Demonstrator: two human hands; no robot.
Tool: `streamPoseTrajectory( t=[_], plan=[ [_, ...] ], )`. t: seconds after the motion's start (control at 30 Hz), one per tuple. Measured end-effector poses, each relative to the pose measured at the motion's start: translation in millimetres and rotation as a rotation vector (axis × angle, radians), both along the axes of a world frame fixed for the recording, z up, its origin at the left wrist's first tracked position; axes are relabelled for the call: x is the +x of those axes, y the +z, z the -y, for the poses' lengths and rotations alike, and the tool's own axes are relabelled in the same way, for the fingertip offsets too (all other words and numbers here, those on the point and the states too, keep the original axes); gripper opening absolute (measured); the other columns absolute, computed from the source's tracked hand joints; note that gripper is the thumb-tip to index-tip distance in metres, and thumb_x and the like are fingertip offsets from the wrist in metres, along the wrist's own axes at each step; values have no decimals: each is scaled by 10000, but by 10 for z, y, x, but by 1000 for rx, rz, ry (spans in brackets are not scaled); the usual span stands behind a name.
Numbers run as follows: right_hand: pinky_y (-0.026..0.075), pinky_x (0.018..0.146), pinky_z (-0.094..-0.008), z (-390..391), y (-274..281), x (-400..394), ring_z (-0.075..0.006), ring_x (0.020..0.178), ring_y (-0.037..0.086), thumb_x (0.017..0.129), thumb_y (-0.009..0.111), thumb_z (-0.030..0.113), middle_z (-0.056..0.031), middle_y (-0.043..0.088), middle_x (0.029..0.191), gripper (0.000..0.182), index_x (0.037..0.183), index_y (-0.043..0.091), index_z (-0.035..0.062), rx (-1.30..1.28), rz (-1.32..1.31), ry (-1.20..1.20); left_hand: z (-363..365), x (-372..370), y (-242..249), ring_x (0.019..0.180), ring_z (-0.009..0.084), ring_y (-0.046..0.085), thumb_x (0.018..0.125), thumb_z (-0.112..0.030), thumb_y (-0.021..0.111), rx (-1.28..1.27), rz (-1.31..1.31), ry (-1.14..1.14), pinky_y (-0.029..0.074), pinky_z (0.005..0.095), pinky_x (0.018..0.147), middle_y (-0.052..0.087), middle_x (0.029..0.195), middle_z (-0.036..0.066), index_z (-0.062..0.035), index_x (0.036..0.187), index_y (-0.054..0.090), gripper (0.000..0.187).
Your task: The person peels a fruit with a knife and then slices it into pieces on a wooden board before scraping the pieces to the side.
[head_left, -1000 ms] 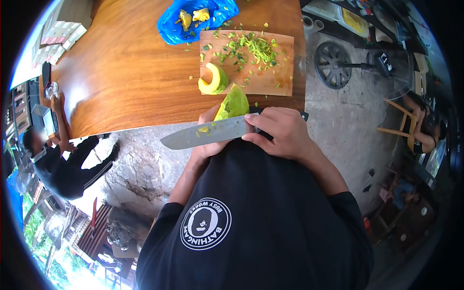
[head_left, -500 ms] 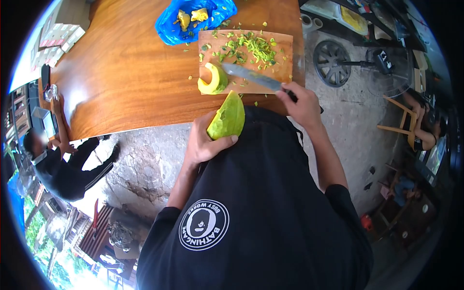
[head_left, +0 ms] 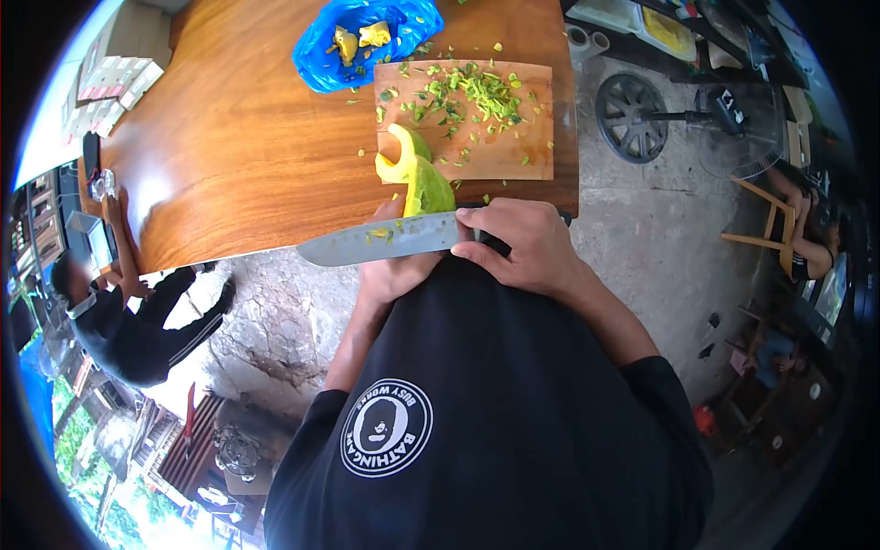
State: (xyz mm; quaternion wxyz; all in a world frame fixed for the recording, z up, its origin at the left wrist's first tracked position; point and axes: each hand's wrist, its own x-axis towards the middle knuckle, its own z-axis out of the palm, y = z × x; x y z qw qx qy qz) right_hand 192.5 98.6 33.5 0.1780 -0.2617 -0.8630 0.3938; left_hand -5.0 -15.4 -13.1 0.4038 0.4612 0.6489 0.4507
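My right hand (head_left: 518, 240) is closed round the handle of a broad kitchen knife (head_left: 385, 243), thumb and forefinger near the base of the blade. The blade lies sideways across the front of a partly peeled pumpkin wedge (head_left: 429, 191), with bits of peel stuck on it. Behind the blade, my left hand (head_left: 401, 275) grips the wedge from below; its fingers are mostly hidden. Just past the wedge, a curved pumpkin piece (head_left: 403, 151) with yellow flesh sits at the left edge of the wooden cutting board (head_left: 513, 165). Green peel scraps (head_left: 486, 96) are scattered over the board.
A blue plastic bag (head_left: 316, 69) holding yellow chunks stands on the wooden table (head_left: 238, 137), behind the board. A fan (head_left: 632, 119) is on the floor to the right. One person (head_left: 137, 321) is at the table's left end; another person sits at far right.
The knife has come from over the board toward my body and now crosses in front of the wedge. My left hand has turned the wedge slightly and stays on it.
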Motion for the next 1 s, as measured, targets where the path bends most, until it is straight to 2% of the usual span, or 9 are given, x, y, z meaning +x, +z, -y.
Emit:
streamPoseTrajectory(
  t=[0.07, 0.17, 0.27, 0.43, 0.5, 0.6, 0.67, 0.8, 1.0],
  plan=[
    [544, 626, -384, 19, -4, -6, -279, 707, 692, 853, 827, 287, -101, 685, 792, 356, 1072, 734, 22, -31, -4, 8, 12, 30, -18, 809, 350, 673, 733, -109, 812, 11, -192, 11, 535, 439, 719, 704, 947, 167, -15, 1080, 670, 386],
    [557, 654, -388, 67, -25, -30, -294, 737, 704, 862, 820, 297, -110, 708, 828, 359, 1070, 729, 19, -28, -12, -50, -35, 64, 12, 792, 331, 679, 745, -87, 788, 47, -237, 41, 535, 423, 709, 706, 921, 157, -11, 1062, 669, 348],
    [566, 686, -389, 93, 7, -66, -305, 775, 715, 868, 814, 300, -120, 725, 866, 357, 1070, 725, 20, -37, 2, -101, -93, 109, 31, 770, 309, 688, 757, -95, 779, 24, -31, 105, 534, 414, 696, 710, 889, 151, -9, 1056, 672, 329],
    [576, 722, -373, 35, -135, -23, -298, 816, 732, 880, 806, 277, -119, 746, 926, 341, 1077, 717, 13, -68, -21, -145, -57, 74, -53, 766, 301, 692, 771, -129, 790, -29, -24, 128, 539, 408, 712, 721, 893, 159, -6, 1058, 680, 332],
    [572, 701, -395, -26, -327, 18, -301, 783, 720, 894, 783, 333, -87, 733, 861, 311, 1019, 722, 55, -80, -31, -180, -23, 53, -37, 786, 311, 692, 774, -143, 797, -90, -13, 105, 542, 410, 730, 725, 912, 168, -4, 1054, 684, 333],
    [574, 727, -385, -269, -726, 287, -315, 810, 732, 898, 789, 324, -116, 746, 873, 308, 1017, 737, 45, -21, 202, -399, 74, 116, 178, 823, 356, 665, 772, -198, 823, -36, -58, 129, 532, 428, 756, 687, 875, 187, 33, 1018, 678, 367],
    [571, 742, -369, -358, -803, 370, -317, 824, 740, 904, 789, 317, -138, 754, 888, 305, 1018, 742, 38, -220, 139, -404, 101, 95, 188, 817, 356, 666, 773, -200, 823, -115, -94, 134, 534, 426, 759, 686, 876, 193, 37, 1026, 676, 377],
    [564, 737, -363, -270, -391, 171, -289, 822, 737, 907, 780, 310, -120, 749, 901, 296, 1021, 736, 41, -238, -50, -241, 73, 94, 86, 797, 359, 668, 778, -196, 820, -123, -61, 148, 533, 430, 744, 688, 879, 204, 40, 1037, 672, 381],
    [533, 657, -406, -38, -117, -81, -296, 723, 679, 903, 761, 351, -89, 669, 792, 285, 981, 716, 81, -101, -64, 14, 198, 78, -67, 863, 351, 645, 764, -107, 784, -30, -8, 104, 509, 435, 742, 671, 958, 172, -18, 1033, 697, 296]
  ],
)
